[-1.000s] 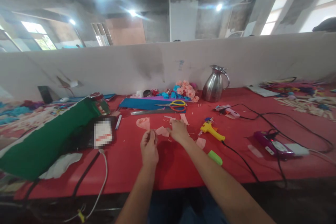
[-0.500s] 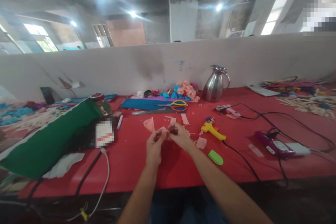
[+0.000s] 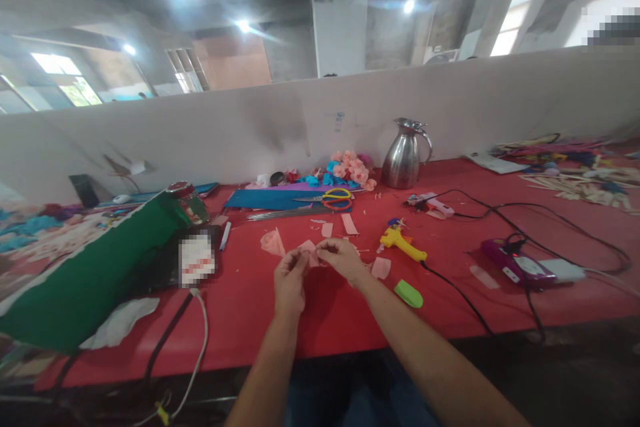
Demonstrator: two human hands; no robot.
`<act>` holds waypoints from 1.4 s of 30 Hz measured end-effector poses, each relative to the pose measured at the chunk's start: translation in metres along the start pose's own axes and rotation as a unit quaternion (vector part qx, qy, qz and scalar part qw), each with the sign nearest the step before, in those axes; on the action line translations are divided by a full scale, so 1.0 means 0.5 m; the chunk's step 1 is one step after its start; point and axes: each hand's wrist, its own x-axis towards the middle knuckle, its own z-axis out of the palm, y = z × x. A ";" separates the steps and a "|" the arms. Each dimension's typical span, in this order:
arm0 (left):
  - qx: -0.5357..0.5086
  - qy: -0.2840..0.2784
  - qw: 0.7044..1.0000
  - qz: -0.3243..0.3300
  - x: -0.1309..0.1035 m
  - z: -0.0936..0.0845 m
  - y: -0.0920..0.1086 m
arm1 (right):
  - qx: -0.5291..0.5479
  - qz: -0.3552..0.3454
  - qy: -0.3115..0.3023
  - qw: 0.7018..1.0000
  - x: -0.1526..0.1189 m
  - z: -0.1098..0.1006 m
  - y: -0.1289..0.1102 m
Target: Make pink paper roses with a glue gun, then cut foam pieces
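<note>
Between my two hands is a small pink paper piece (image 3: 313, 256), pinched at its left edge by my left hand (image 3: 291, 277) and at its right edge by my right hand (image 3: 343, 259). Both hands hang just over the red table (image 3: 240, 307). A pink paper rose (image 3: 271, 241) lies left of my left hand. Cut pink strips (image 3: 349, 224) lie beyond my fingers, and another pink paper piece (image 3: 381, 268) rests to the right of my right hand. Farther right are a yellow glue gun (image 3: 406, 245) and a light green oval object (image 3: 409, 293).
Scissors (image 3: 330, 199) lie on blue sheets (image 3: 260, 198) near pink and blue paper flowers (image 3: 353, 169). A steel jug (image 3: 401, 157) stands against the partition. To the right, cables trail from a purple power strip (image 3: 517, 263); on the left are a green-covered box (image 3: 100, 267) and a jar (image 3: 189, 203).
My fingers have drawn slightly apart, so more of the pink piece shows flat between them. The whole view has shifted a little; the other things on the table stay put.
</note>
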 end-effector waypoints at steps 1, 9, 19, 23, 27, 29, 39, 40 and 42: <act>-0.002 0.001 1.000 -0.002 0.000 0.000 0.000 | -0.005 0.000 0.001 1.000 0.000 0.001 0.001; 0.039 -0.029 0.999 0.021 0.001 -0.001 -0.003 | 0.012 -0.008 -0.017 1.000 -0.001 0.010 0.011; 0.017 -0.001 1.000 -0.012 -0.002 0.002 0.006 | 0.008 -0.016 -0.027 0.999 -0.004 0.008 -0.002; 0.016 -0.013 1.000 -0.005 -0.002 0.001 0.005 | 0.014 -0.016 -0.039 0.999 -0.008 0.007 -0.011; 0.022 -0.020 0.999 -0.011 0.002 -0.005 0.000 | 0.020 -0.019 -0.040 0.999 -0.012 0.008 -0.023; 0.023 -0.031 0.999 -0.019 0.003 -0.006 -0.001 | 0.023 -0.016 -0.037 0.999 -0.014 0.008 -0.028; 0.066 -0.112 0.992 0.000 -0.007 0.000 0.003 | 0.044 -0.018 -0.023 0.999 -0.007 0.000 -0.019; 0.066 -0.112 0.992 0.000 -0.007 0.000 0.003 | 0.048 -0.017 -0.020 0.999 -0.007 0.000 -0.018; 0.067 -0.108 0.992 0.000 -0.007 0.001 0.003 | 0.055 -0.015 -0.014 0.998 -0.007 0.000 -0.018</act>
